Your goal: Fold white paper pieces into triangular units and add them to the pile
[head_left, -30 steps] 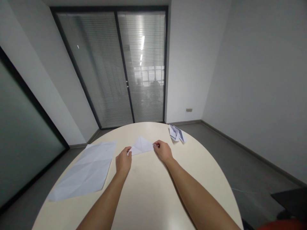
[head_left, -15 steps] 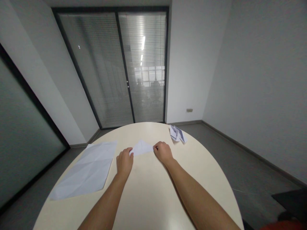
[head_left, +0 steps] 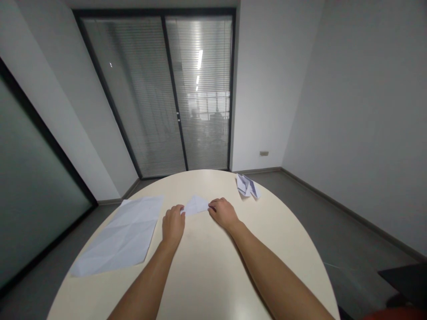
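Note:
A small white folded paper [head_left: 196,205], roughly triangular with its peak away from me, lies flat on the round table between my hands. My left hand [head_left: 173,222] pinches its left corner between thumb and fingers. At the right corner, my right hand [head_left: 223,212] is closed on the paper, its fingertips bent inward and partly hidden by the hand itself. Both forearms rest over the cream tabletop [head_left: 203,271].
Larger creased white sheets [head_left: 123,238] lie on the table's left side. Near the far right edge sits a folded paper piece [head_left: 247,186]. A dark chair part [head_left: 405,282] shows at lower right, and a glass door [head_left: 156,98] stands beyond the table.
My right hand has moved slightly left along with the paper's right corner, and the paper looks narrower. My left hand has stayed nearly still.

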Demonstrator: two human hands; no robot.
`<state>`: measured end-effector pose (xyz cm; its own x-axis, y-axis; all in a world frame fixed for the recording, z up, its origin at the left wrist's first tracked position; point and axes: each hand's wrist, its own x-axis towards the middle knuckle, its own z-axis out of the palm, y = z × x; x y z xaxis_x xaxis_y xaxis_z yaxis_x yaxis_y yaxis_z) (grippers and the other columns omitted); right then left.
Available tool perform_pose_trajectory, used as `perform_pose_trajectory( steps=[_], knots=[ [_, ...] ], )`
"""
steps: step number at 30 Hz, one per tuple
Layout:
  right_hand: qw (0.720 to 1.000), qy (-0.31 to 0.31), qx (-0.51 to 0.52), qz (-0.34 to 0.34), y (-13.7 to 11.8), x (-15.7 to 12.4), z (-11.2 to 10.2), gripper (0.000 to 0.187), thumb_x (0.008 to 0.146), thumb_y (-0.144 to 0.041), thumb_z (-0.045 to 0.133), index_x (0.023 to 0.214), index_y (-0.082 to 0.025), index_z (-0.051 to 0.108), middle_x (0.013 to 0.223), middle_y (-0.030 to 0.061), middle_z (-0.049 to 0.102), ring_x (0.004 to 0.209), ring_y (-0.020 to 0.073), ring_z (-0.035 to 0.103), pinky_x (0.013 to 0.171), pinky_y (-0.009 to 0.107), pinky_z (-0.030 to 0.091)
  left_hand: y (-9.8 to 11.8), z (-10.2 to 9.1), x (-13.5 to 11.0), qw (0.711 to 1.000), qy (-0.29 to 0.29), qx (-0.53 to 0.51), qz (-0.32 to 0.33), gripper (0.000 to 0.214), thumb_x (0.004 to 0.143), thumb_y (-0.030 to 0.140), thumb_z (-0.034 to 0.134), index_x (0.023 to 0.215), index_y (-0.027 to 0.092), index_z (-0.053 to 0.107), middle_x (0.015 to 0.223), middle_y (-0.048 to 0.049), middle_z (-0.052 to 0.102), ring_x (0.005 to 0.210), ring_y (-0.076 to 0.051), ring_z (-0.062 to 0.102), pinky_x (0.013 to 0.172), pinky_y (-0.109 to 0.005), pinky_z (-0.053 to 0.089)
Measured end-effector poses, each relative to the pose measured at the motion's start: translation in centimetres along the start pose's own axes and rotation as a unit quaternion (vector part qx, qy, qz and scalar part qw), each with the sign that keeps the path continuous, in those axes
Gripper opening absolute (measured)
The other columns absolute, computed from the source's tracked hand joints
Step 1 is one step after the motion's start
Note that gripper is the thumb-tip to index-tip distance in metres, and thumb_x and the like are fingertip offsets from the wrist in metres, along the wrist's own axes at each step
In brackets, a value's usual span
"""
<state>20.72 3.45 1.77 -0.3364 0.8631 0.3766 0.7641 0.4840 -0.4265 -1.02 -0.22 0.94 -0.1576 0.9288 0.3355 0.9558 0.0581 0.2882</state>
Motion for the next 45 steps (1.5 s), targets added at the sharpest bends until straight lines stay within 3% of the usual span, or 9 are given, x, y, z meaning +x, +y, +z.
perform_pose_trajectory(
  steps=[3, 7, 13, 21, 30, 39, 45],
  knots=[
    [1.000, -0.010, -0.020, 0.017, -0.1, 0.0, -0.2, 0.019, 0.094, -0.024, 0.059, 0.086, -0.025, 0.076, 0.087, 0.0081, 0.073, 0.095, 0.0250, 0.063, 0.083, 0.032, 0.045, 0.2, -0.2, -0.1, 1.000, -0.005, -0.002, -0.006, 0.027, 0.096, 0.022, 0.054, 0.120, 0.020, 0.066, 0.111, -0.0102, 0.074, 0.106, -0.026, 0.066, 0.088, -0.033, 0.050],
    [0.997, -0.001, -0.047, 0.064, -0.2, 0.0, -0.3, 0.019, 0.096, -0.032, 0.060, 0.105, -0.026, 0.076, 0.093, 0.0105, 0.072, 0.092, 0.0244, 0.065, 0.079, 0.031, 0.045, 0.5, -0.2, -0.2, 1.000, -0.006, -0.010, -0.007, 0.029, 0.097, 0.026, 0.054, 0.121, 0.019, 0.068, 0.105, -0.0124, 0.074, 0.103, -0.027, 0.068, 0.087, -0.035, 0.051],
    [0.993, -0.005, -0.067, 0.099, -0.1, 0.2, -0.5, 0.024, 0.098, -0.036, 0.058, 0.111, -0.025, 0.075, 0.099, 0.0119, 0.073, 0.096, 0.0249, 0.067, 0.080, 0.031, 0.044, 0.1, 0.8, 0.0, 0.998, 0.004, -0.047, 0.030, 0.032, 0.096, 0.020, 0.054, 0.124, 0.016, 0.067, 0.121, -0.0110, 0.073, 0.114, -0.026, 0.065, 0.101, -0.035, 0.049],
    [0.987, -0.024, -0.109, 0.119, -0.2, 0.1, -1.0, 0.030, 0.102, -0.041, 0.049, 0.116, -0.028, 0.073, 0.106, 0.0083, 0.075, 0.097, 0.0213, 0.067, 0.079, 0.028, 0.043, -0.6, 1.6, 0.4, 0.995, 0.025, -0.093, 0.013, 0.031, 0.094, 0.014, 0.056, 0.121, 0.015, 0.069, 0.124, -0.0108, 0.072, 0.112, -0.023, 0.068, 0.102, -0.032, 0.050],
    [0.987, -0.021, -0.115, 0.113, -0.4, 0.2, -1.1, 0.027, 0.102, -0.039, 0.051, 0.112, -0.026, 0.073, 0.104, 0.0080, 0.075, 0.095, 0.0205, 0.067, 0.077, 0.028, 0.042, -0.5, 0.7, 0.4, 0.997, 0.017, -0.072, 0.030, 0.026, 0.092, 0.014, 0.058, 0.114, 0.018, 0.073, 0.112, -0.0082, 0.076, 0.107, -0.023, 0.066, 0.097, -0.032, 0.049],
    [0.992, -0.008, -0.112, 0.061, -0.1, 0.0, -0.5, 0.025, 0.100, -0.032, 0.051, 0.105, -0.023, 0.074, 0.107, 0.0070, 0.074, 0.104, 0.0212, 0.062, 0.082, 0.029, 0.043, -0.3, 0.6, 0.6, 0.996, 0.019, -0.075, 0.033, 0.021, 0.096, 0.017, 0.055, 0.108, 0.017, 0.072, 0.105, -0.0080, 0.076, 0.099, -0.023, 0.067, 0.090, -0.032, 0.049],
    [0.990, -0.005, -0.122, 0.075, -0.4, 0.0, 0.0, 0.023, 0.097, -0.035, 0.056, 0.104, -0.021, 0.073, 0.107, 0.0090, 0.072, 0.103, 0.0222, 0.060, 0.083, 0.029, 0.043, -0.3, 0.5, 0.5, 0.997, 0.018, -0.071, 0.034, 0.021, 0.098, 0.020, 0.051, 0.103, 0.018, 0.072, 0.102, -0.0080, 0.076, 0.096, -0.023, 0.066, 0.087, -0.032, 0.048]
  ],
)
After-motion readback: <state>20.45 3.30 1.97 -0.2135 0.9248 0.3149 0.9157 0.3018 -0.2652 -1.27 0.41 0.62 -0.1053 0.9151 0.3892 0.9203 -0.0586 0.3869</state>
